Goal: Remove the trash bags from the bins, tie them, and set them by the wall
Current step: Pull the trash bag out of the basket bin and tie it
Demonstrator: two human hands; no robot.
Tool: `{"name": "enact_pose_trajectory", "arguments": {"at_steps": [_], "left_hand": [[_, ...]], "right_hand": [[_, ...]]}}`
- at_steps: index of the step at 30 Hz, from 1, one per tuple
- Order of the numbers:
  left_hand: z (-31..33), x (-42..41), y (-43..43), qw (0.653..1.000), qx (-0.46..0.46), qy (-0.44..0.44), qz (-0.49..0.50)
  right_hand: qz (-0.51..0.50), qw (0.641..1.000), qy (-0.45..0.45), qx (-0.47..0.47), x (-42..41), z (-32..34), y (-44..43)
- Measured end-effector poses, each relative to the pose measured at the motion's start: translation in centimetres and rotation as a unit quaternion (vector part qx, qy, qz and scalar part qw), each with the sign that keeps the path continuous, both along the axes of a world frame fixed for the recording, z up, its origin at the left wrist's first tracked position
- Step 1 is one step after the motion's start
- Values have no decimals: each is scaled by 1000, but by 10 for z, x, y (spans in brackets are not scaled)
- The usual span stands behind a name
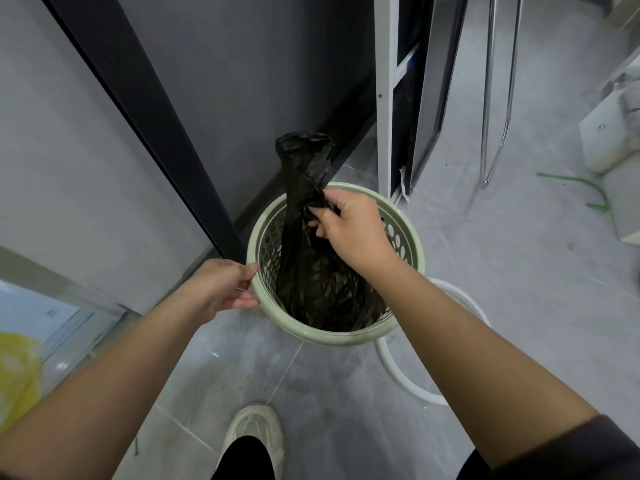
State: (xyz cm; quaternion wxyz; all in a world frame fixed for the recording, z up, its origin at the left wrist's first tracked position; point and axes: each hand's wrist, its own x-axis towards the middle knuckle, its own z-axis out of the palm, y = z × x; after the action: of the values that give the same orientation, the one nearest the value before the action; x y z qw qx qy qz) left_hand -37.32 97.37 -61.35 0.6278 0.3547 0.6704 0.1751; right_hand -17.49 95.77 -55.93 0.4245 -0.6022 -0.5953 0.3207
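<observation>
Right hand [349, 230] has its fingers curled tight round the gathered neck of the black trash bag [311, 278], pinching the plastic into a twisted bunch. The loose top of the bag sticks up above the fist, and the bulky lower part sits inside the pale green perforated bin [332, 336]. Left hand [221, 289] grips the bin's rim on its left side, thumb on top of the rim and fingers curled under it.

The bin is close to the grey wall [225, 81], right where a black vertical strip [138, 98] comes down to the floor. A white ring [398, 372] lies on the floor tiles just beside the bin on the right, partly hidden behind it and the right forearm.

Other stuff around: a white metal frame [384, 98] stands just behind the bin, with chrome tube legs [488, 98] further right. Near the right edge of the floor there's a white box [609, 136] and a green strap [581, 183]. Something yellow [17, 368] is at the far left – too blurry to name. One off-white shoe [254, 427] is planted on the tiles at the bottom.
</observation>
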Motion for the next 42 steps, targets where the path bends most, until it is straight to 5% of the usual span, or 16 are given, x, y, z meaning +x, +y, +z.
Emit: {"name": "enact_pose_trajectory", "arguments": {"at_steps": [29, 32, 36, 42], "left_hand": [[16, 17, 26, 979, 45, 200, -6], [23, 24, 27, 953, 76, 288, -45], [40, 49, 25, 876, 161, 430, -145], [73, 135, 6, 818, 343, 371, -275]], "right_hand": [[-128, 978, 68, 151, 94, 144, -13], [-143, 971, 74, 176, 110, 158, -23], [-171, 966, 54, 187, 136, 169, -41], [-221, 956, 28, 191, 183, 171, -75]]}}
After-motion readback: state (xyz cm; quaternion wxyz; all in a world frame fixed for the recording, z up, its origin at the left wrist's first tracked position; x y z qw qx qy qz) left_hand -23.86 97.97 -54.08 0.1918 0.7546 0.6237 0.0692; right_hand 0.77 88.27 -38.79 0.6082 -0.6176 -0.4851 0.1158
